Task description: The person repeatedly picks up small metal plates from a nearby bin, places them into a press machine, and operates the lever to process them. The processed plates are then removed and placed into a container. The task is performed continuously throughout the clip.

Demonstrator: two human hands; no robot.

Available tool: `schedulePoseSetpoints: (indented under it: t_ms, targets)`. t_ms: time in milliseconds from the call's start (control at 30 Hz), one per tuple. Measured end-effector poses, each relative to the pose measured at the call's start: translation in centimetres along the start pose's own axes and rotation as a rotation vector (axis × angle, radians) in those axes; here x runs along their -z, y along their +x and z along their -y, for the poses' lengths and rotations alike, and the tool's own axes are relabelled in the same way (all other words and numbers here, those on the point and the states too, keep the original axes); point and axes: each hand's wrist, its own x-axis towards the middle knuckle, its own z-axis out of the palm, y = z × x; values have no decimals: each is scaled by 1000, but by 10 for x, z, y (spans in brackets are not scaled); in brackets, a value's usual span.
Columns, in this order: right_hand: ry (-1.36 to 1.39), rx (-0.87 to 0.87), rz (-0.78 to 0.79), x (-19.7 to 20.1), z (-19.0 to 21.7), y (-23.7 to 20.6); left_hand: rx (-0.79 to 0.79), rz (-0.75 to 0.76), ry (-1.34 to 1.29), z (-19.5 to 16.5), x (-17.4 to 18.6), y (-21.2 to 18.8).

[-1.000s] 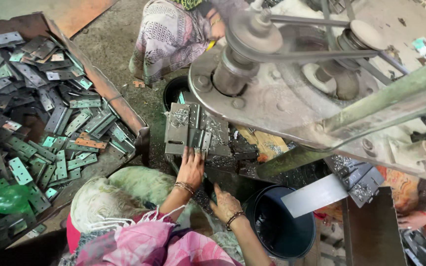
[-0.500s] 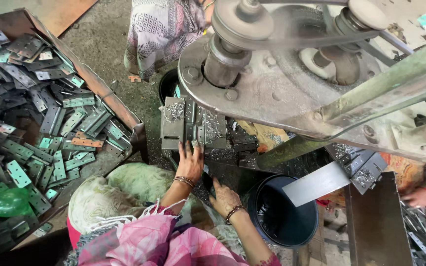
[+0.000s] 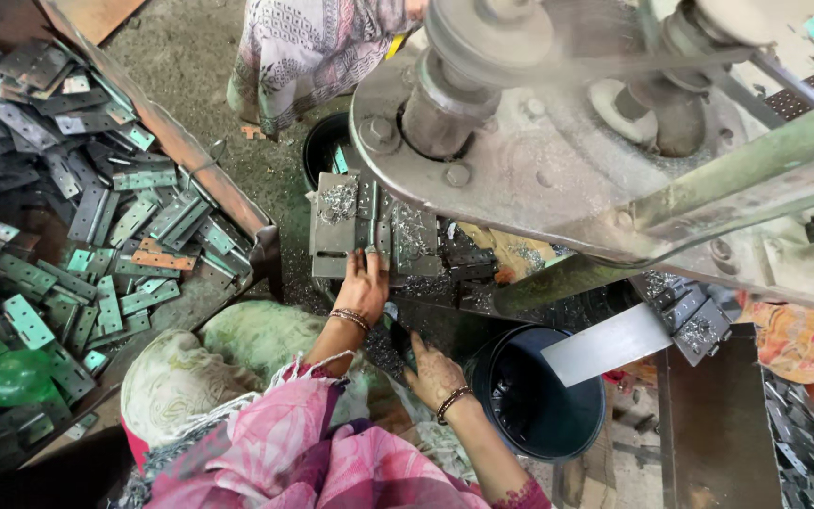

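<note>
Big press machine (image 3: 558,160) looms overhead, its worktop (image 3: 369,226) strewn with metal shavings. Left of it, a wooden bin (image 3: 96,207) heaped with flat hinge plates, so plenty appears left to feed. Dark bucket (image 3: 534,401) sits below right, contents unclear. Left hand (image 3: 362,287) lies on the worktop's near edge, grip narrow, fingers on a plate (image 3: 371,221). Right hand (image 3: 433,372) hovers low, fingers loosely spread, holding nothing visible.

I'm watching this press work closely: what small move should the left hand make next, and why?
Probably slide the hinge plates a little further under the press. The left hand rests its fingertips on their near edge, they lie flat on the press bed, and the right hand hangs back near the black bucket.
</note>
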Motion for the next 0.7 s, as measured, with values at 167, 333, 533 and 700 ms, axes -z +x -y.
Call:
schedulePoseSetpoints:
  t_ms: [167, 333, 533, 700]
  targets:
    - [-19, -16, 18, 0, 0, -3, -6, -48, -25, 2, 8, -3]
    - [6, 47, -40, -4, -2, -4, -55, -23, 25, 5, 17, -2]
    - [-66, -104, 134, 2, 1, -3, -58, -29, -20, 3, 25, -10]
    - [-83, 125, -246, 17, 10, 13, -28, 47, -55, 3, 32, -21]
